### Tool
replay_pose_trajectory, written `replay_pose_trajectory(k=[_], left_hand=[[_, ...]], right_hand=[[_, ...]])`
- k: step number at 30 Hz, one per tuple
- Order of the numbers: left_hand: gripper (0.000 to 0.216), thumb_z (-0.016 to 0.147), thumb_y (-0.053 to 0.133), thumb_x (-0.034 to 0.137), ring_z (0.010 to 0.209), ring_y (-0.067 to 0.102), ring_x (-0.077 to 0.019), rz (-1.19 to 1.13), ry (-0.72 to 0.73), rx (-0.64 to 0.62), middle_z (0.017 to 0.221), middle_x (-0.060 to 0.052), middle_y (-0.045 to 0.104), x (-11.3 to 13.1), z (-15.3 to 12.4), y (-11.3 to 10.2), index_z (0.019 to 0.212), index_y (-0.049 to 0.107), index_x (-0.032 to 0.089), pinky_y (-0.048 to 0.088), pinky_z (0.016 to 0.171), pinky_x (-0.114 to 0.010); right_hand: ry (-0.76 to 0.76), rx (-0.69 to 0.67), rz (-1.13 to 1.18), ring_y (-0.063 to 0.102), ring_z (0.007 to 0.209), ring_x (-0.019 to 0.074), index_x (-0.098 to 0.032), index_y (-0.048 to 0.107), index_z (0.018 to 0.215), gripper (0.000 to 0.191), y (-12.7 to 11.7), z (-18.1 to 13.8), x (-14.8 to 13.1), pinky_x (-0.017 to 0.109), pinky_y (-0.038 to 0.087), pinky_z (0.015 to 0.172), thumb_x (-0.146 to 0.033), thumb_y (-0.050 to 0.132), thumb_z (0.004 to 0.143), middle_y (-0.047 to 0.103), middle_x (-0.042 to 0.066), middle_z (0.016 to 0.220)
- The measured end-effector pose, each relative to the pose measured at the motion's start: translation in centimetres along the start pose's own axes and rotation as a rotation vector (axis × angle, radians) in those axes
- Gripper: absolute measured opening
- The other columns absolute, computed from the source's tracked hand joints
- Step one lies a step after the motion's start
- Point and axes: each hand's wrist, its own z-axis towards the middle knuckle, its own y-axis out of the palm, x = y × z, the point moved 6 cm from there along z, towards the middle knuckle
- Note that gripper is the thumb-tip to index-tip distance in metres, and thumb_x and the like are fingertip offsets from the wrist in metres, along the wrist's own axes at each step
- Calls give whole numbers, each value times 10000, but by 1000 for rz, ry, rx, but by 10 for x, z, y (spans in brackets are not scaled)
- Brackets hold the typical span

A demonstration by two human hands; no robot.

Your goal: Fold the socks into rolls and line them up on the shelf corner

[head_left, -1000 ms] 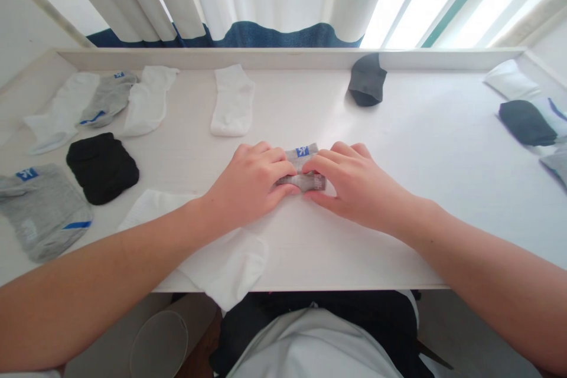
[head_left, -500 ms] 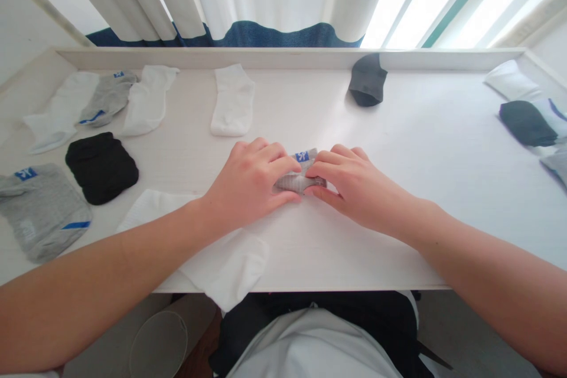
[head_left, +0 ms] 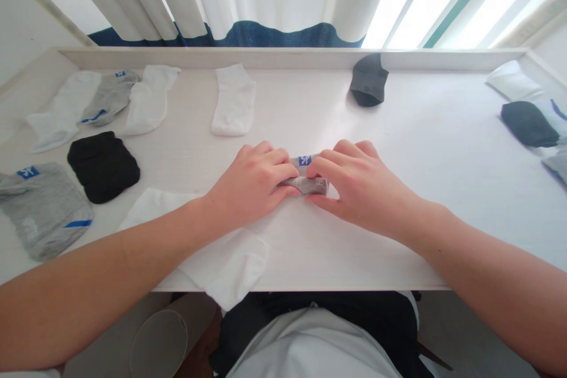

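A small grey sock with a blue tag lies rolled up at the middle of the white table. My left hand grips its left end with curled fingers. My right hand pinches its right end, fingertips pressed on the roll. Most of the sock is hidden under my fingers. A white sock lies under my left forearm and hangs over the table's front edge.
At the left lie a black sock, a grey sock and a row of white and grey socks. A white sock and a dark grey sock lie at the back. More socks sit at the right edge.
The grey sock has been rolled tighter, so less of it shows between my fingers. Both hands have stayed at the same spot.
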Motion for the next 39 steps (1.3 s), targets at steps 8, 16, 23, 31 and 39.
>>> replay_pose_trajectory(k=[8,16,23,31,39], left_hand=[[243,973,588,387,952,599,-264,6,-17,4,955,-72,714,2,0,-1,981,751,208,435,869,-429],[159,922,665,296,1014,610,-261,1,-19,47,1036,-51,729,2,0,-2,1055,735,243,416,931,-418],[177,953,611,296,985,603,-257,-4,5,6,999,-54,716,3,0,-2,1064,732,231,413,896,-425],[237,979,563,370,956,597,-263,-8,-26,-18,936,-71,697,3,0,-3,976,735,207,420,863,-425],[170,917,658,355,970,601,-262,29,-26,98,980,-53,727,2,-1,-7,1014,736,240,414,909,-426]], right_hand=[[4,-48,-26,526,912,249,-202,686,944,130,2,1,0,390,310,798,-271,591,1002,674,82,950],[25,-103,8,547,957,262,-191,696,1001,185,3,3,1,394,318,812,-257,525,1029,680,100,987],[28,-48,8,532,906,249,-209,642,1028,132,3,0,3,395,302,828,-306,659,938,694,66,954],[0,-44,-51,537,907,251,-216,666,1001,82,1,0,1,388,289,806,-268,601,1001,700,75,940],[-6,-75,-49,532,922,244,-196,678,1012,174,4,0,2,376,278,772,-253,518,1049,686,83,972]])
